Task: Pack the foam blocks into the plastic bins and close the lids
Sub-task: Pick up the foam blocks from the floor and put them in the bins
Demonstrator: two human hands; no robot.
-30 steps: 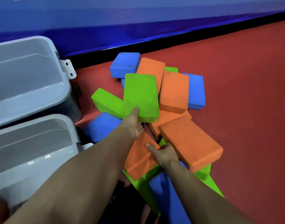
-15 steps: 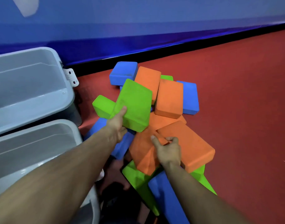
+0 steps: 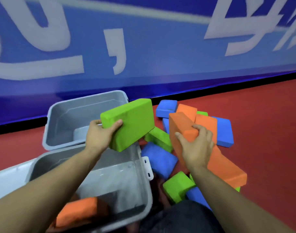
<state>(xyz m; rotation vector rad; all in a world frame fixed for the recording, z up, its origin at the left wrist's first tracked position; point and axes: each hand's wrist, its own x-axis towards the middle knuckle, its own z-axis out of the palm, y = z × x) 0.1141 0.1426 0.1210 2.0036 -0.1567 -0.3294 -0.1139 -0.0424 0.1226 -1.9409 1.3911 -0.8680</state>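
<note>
My left hand (image 3: 100, 133) grips a green foam block (image 3: 132, 123) and holds it in the air above the gap between the two grey bins. My right hand (image 3: 196, 145) is closed on the near end of an orange foam block (image 3: 180, 125), lifted off the pile. The near bin (image 3: 143, 190) holds an orange block (image 3: 80, 211) at its bottom. The far bin (image 3: 63, 118) looks empty inside. A pile of blue, green and orange blocks (image 3: 211, 132) lies on the red floor to the right of the bins.
A blue banner wall with white lettering (image 3: 143, 47) runs along the back, with a black strip at its foot. Red floor (image 3: 270, 140) stretches right of the pile. A white latch (image 3: 147, 169) sticks out from the near bin's right wall. My dark-clothed knee (image 3: 186, 217) is at the bottom.
My left hand has lifted the green block off the pile and carried it left over the bins. My right hand has raised an orange block. The view has tilted up and left.
</note>
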